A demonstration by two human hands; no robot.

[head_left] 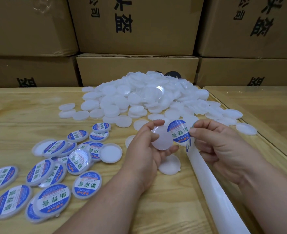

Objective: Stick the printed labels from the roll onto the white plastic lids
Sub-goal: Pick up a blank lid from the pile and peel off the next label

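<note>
1. A tabletop (29, 107) of pale wood grain fills the near view.
2. A second wooden surface (257, 102) adjoins its right edge.
3. Brown cardboard boxes (136, 26) with black printed characters are stacked behind, two rows high, across the whole width.

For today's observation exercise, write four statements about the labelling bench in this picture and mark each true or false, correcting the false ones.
1. The left hand holds a blank lid. True.
2. The right hand pinches a printed label. True.
3. The labelled lids lie right of the hands. False: they lie to the left.
4. The heap of unlabelled lids sits in a cardboard box. False: it lies loose on the wooden table.
</note>
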